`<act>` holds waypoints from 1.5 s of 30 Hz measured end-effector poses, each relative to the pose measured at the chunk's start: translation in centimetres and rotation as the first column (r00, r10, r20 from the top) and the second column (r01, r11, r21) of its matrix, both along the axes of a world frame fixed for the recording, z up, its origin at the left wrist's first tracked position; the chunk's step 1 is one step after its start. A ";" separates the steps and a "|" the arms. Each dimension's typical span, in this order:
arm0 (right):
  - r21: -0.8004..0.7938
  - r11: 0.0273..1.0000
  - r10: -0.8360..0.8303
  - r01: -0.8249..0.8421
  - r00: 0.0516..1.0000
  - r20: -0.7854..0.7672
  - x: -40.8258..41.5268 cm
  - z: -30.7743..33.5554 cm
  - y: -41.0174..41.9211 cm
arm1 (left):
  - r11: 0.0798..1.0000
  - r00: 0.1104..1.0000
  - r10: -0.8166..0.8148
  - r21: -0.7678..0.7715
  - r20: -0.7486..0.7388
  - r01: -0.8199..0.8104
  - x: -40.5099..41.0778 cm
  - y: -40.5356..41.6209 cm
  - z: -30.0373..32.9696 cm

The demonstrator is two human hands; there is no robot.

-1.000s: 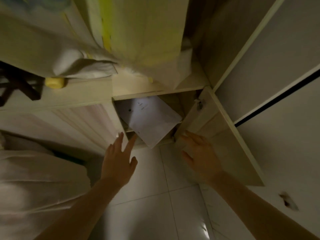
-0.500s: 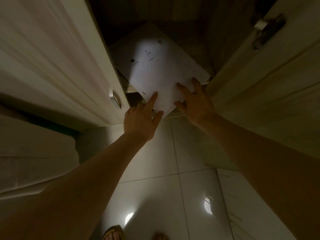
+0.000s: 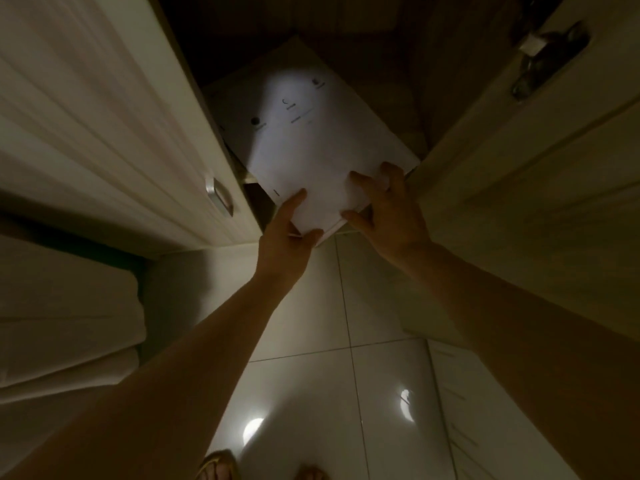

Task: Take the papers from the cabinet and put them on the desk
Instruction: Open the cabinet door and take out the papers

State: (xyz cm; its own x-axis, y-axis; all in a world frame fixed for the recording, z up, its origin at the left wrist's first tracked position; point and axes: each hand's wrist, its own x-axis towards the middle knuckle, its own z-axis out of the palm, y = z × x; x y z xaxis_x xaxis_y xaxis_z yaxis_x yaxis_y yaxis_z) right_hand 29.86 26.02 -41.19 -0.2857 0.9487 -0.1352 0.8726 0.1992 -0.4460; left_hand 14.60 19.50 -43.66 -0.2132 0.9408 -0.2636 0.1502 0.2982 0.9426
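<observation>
While the papers (image 3: 311, 150) jut from the cabinet (image 3: 346, 36), our left hand (image 3: 287, 237) pinches their near corner and our right hand (image 3: 388, 206) rests spread-fingered on their near edge.

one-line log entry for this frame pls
phase: grasp | left hand: gripping papers near corner | right hand: fingers on papers' right edge | papers: in cabinet | door: open

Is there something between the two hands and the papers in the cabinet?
Nothing visible. The left hand and the right hand already touch the near corner of the papers, between the closed door and the open door.
</observation>
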 end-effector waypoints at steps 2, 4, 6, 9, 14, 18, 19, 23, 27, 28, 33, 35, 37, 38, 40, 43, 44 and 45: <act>-0.032 0.999 -0.015 0.017 0.998 0.065 0.2 0.5 -0.3 | 0.999 0.999 -0.034 -0.036 0.031 0.035 -0.9 -0.8 0.3; -0.084 0.996 -0.028 0.038 0.993 0.117 0.5 0.9 -0.5 | 0.996 0.996 -0.083 -0.041 0.033 0.085 -1.9 -1.7 0.6; -0.145 0.988 -0.034 0.050 0.994 0.106 0.9 1.2 -0.7 | 0.990 0.991 -0.130 -0.049 0.043 0.133 -2.7 -2.3 1.2; -0.200 0.979 -0.023 0.047 0.992 0.121 0.9 1.6 -0.7 | 0.981 0.985 -0.152 -0.107 0.077 0.159 -3.8 -2.5 1.9; -0.367 0.930 -0.016 0.001 0.999 -0.038 1.3 1.7 0.8 | 0.949 0.968 -0.248 -0.190 0.047 0.252 -5.8 -3.4 2.4; -0.455 0.890 -0.132 0.021 0.968 -0.213 1.5 1.8 0.6 | 0.943 0.970 -0.243 -0.235 0.007 0.237 -6.9 -4.2 2.2; -0.440 0.897 -0.150 0.040 0.964 -0.219 1.5 1.7 0.3 | 0.948 0.972 -0.236 -0.221 0.001 0.230 -6.8 -4.4 2.1; -0.425 0.897 -0.276 0.124 0.908 -0.316 1.5 1.5 -1.9 | 0.975 0.989 -0.112 -0.183 0.092 0.127 -6.1 -4.7 1.9; -0.431 0.881 -0.363 0.197 0.865 -0.347 1.6 1.7 -4.0 | 0.972 0.988 -0.104 -0.200 0.115 0.126 -6.4 -4.9 1.9; -0.429 0.877 -0.387 0.217 0.848 -0.361 1.6 1.8 -4.5 | 0.968 0.988 -0.119 -0.211 0.102 0.138 -6.5 -5.1 2.1; -0.393 0.854 -0.500 0.342 0.750 -0.432 1.6 2.3 -7.1 | 0.953 0.984 -0.176 -0.244 0.035 0.179 -6.4 -6.7 3.4; -0.351 0.868 -0.485 0.352 0.754 -0.443 1.7 2.9 -8.0 | 0.960 0.984 -0.177 -0.218 0.023 0.178 -6.2 -7.7 4.4; -0.316 0.883 -0.463 0.347 0.755 -0.465 1.7 4.0 -9.0 | 0.965 0.985 -0.170 -0.194 0.041 0.174 -5.8 -8.7 5.5; -0.301 0.889 -0.453 0.345 0.757 -0.471 1.8 4.5 -9.6 | 0.966 0.985 -0.164 -0.195 0.050 0.171 -5.7 -9.3 6.1; -0.290 0.891 -0.450 0.349 0.763 -0.464 2.1 5.9 -10.8 | 0.965 0.985 -0.161 -0.201 0.058 0.169 -5.6 -10.4 7.3; -0.298 0.882 -0.466 0.364 0.764 -0.446 2.5 8.7 -13.0 | 0.962 0.984 -0.158 -0.211 0.082 0.172 -5.3 -12.4 9.7; -0.305 0.883 -0.463 0.357 0.767 -0.445 2.6 9.7 -13.8 | 0.962 0.984 -0.153 -0.215 0.090 0.170 -5.2 -13.2 10.5; -0.315 0.882 -0.464 0.351 0.765 -0.446 2.7 10.7 -14.8 | 0.961 0.985 -0.145 -0.224 0.096 0.163 -5.2 -14.0 11.4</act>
